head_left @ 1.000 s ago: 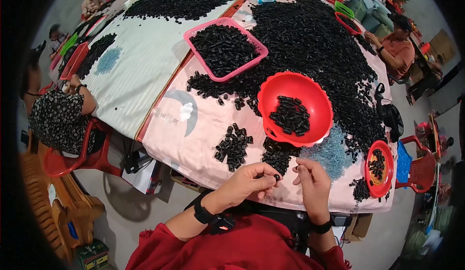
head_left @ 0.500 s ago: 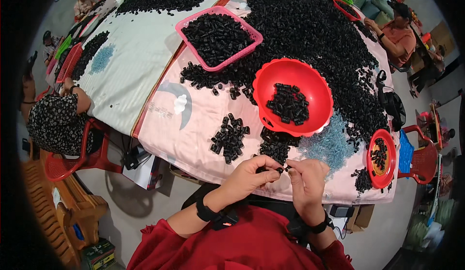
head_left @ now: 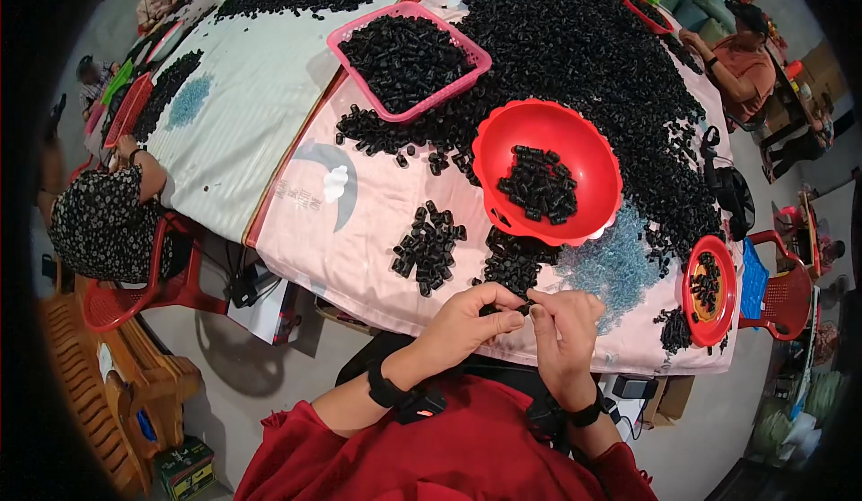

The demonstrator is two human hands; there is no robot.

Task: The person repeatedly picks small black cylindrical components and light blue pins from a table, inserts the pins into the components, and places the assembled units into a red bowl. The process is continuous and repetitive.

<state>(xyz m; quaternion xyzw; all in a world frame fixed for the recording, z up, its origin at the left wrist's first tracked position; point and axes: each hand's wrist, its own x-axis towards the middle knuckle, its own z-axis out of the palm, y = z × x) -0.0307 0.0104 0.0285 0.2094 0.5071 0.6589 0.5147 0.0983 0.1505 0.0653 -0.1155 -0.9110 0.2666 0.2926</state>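
Pink-covered, the desk (head_left: 301, 232) carried a red bowl (head_left: 594, 164). Nearer, the left hand (head_left: 462, 326) gripped in its fingers a small black piece (head_left: 524, 310), long axis unclear to me; just rightward, the right hand (head_left: 567, 335) was pinched closed, on what I could not tell.

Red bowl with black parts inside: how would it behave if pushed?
Bowl: probably light and slightly flexible, since its scalloped wall looks like thin plastic. The black parts inside would likely shift, being heaped loose. It may drag or rock, as more loose parts crowd its edge.
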